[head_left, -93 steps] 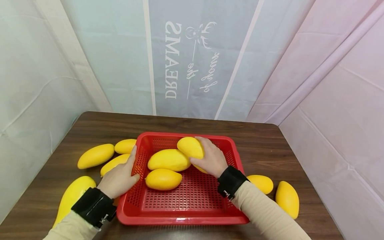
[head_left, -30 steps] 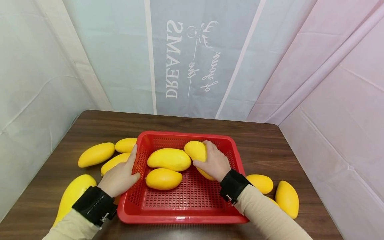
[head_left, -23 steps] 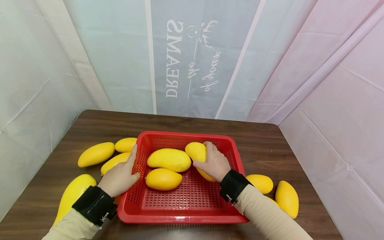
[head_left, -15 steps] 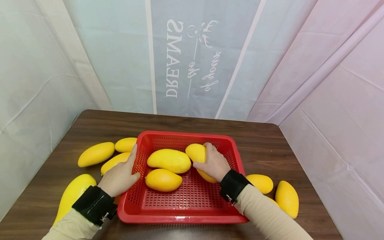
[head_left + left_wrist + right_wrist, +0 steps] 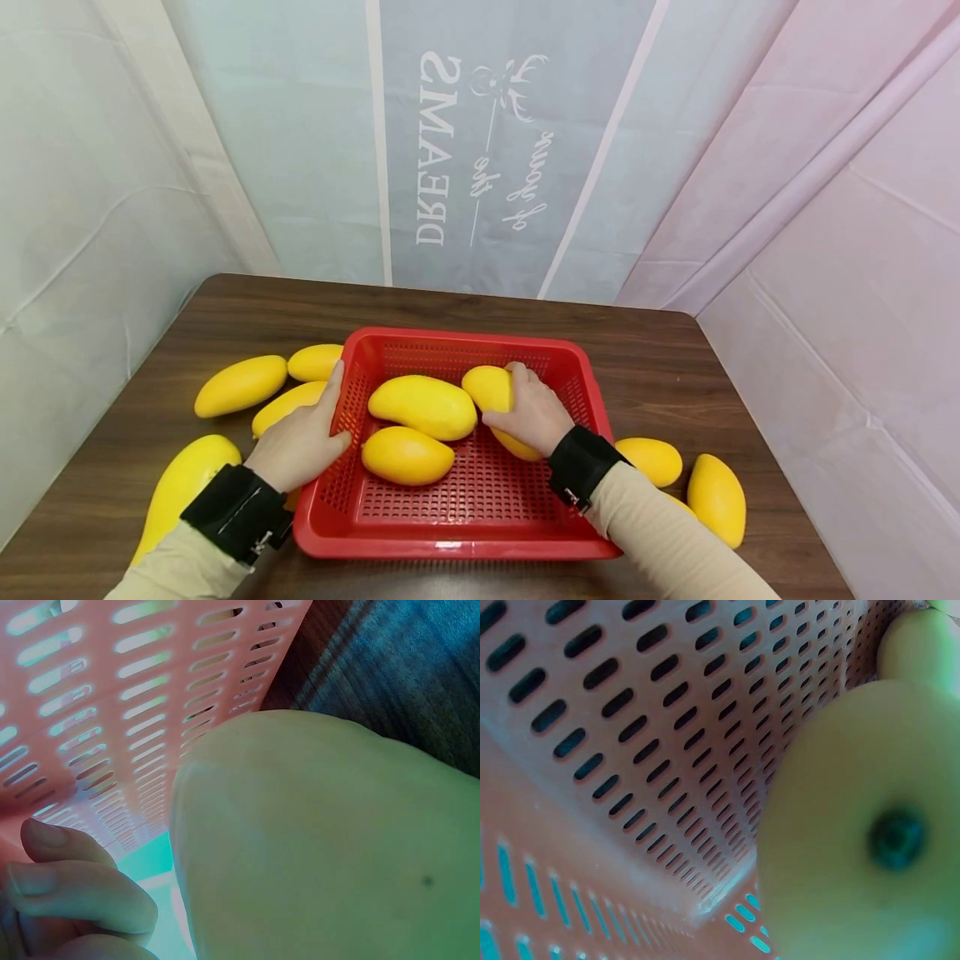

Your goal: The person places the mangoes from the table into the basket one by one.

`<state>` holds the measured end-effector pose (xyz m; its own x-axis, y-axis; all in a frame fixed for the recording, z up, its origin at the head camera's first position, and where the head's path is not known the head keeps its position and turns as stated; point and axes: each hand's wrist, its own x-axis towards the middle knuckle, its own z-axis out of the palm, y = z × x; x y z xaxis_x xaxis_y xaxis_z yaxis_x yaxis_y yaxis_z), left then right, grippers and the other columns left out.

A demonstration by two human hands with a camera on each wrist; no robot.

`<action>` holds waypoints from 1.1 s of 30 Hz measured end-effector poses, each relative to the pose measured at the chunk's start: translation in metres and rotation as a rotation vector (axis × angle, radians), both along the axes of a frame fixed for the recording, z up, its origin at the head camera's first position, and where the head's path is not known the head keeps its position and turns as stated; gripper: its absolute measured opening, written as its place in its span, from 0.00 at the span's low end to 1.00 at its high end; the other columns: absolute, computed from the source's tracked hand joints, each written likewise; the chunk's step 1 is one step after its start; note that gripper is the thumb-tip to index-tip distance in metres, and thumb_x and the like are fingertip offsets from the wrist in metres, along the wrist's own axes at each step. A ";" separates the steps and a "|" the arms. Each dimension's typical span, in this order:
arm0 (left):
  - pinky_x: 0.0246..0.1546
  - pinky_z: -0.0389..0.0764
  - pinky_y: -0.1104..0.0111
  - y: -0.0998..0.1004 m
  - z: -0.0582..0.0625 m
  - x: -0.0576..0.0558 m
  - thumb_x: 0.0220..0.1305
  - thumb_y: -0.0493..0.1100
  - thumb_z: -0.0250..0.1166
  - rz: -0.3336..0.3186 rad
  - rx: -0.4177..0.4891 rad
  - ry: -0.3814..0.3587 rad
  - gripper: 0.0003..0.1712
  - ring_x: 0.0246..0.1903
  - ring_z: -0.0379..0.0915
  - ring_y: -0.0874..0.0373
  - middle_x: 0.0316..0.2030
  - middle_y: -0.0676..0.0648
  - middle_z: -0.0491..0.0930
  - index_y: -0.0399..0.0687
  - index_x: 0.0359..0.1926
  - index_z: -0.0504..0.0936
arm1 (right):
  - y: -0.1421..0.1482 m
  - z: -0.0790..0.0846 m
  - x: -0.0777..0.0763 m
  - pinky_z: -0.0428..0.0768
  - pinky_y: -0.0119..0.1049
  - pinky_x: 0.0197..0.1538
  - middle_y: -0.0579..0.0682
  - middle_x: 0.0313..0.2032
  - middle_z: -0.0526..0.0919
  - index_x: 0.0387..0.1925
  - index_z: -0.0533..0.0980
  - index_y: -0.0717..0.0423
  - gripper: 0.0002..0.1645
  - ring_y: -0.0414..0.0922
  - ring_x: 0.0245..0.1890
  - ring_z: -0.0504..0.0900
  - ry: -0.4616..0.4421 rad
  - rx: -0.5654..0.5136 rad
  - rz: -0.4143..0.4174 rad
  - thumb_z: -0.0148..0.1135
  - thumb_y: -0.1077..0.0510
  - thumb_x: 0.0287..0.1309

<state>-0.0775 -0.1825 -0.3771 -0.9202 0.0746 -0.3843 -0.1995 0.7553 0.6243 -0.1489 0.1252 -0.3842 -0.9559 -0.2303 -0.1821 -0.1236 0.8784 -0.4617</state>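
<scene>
A red perforated basket (image 5: 450, 550) stands on the table. My left hand (image 5: 300, 446) holds its left side, thumb over the rim; in the left wrist view the curled fingers (image 5: 90, 892) lie by the basket's wall. Inside the basket, my right hand (image 5: 534, 412) grips a yellow mango (image 5: 489, 387) from above, toward the right side. Two more mangoes lie left of it, a larger one (image 5: 422, 407) behind a smaller one (image 5: 407, 456). The held mango (image 5: 840, 885) fills the right of the right wrist view, its dark stem end facing the camera.
Several mangoes lie left of the basket, one (image 5: 240, 386) far back and a long one (image 5: 187, 483) beside my left forearm. To the right are a mango (image 5: 649, 460), another (image 5: 717, 500) and part of a third. Fabric walls surround the wooden table (image 5: 645, 367).
My right hand and its mango have moved slightly right and toward me in the basket. The two mangoes beside it have shifted a little toward me. My left hand has stayed in place.
</scene>
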 end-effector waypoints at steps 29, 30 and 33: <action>0.24 0.85 0.63 0.000 0.001 0.000 0.64 0.41 0.60 -0.004 0.008 0.006 0.59 0.21 0.82 0.59 0.35 0.42 0.83 0.67 0.78 0.25 | 0.000 -0.005 0.000 0.80 0.45 0.48 0.59 0.50 0.76 0.65 0.65 0.61 0.47 0.52 0.43 0.75 -0.020 0.030 0.050 0.71 0.44 0.48; 0.24 0.85 0.63 0.000 0.001 0.000 0.64 0.41 0.60 -0.004 0.006 0.006 0.59 0.21 0.82 0.59 0.35 0.42 0.83 0.67 0.78 0.25 | 0.000 -0.005 0.000 0.80 0.45 0.48 0.59 0.50 0.76 0.65 0.65 0.61 0.47 0.52 0.43 0.75 -0.025 0.033 0.050 0.71 0.44 0.48; 0.24 0.85 0.63 0.000 0.001 0.001 0.64 0.41 0.61 -0.010 0.004 0.004 0.59 0.21 0.82 0.59 0.35 0.42 0.83 0.66 0.78 0.25 | -0.001 -0.006 0.000 0.80 0.45 0.47 0.58 0.49 0.76 0.66 0.65 0.61 0.48 0.52 0.43 0.75 -0.034 0.043 0.053 0.71 0.44 0.47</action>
<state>-0.0769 -0.1830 -0.3756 -0.9209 0.0850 -0.3804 -0.1899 0.7545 0.6283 -0.1484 0.1246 -0.3901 -0.9359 -0.2715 -0.2246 -0.1553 0.8901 -0.4286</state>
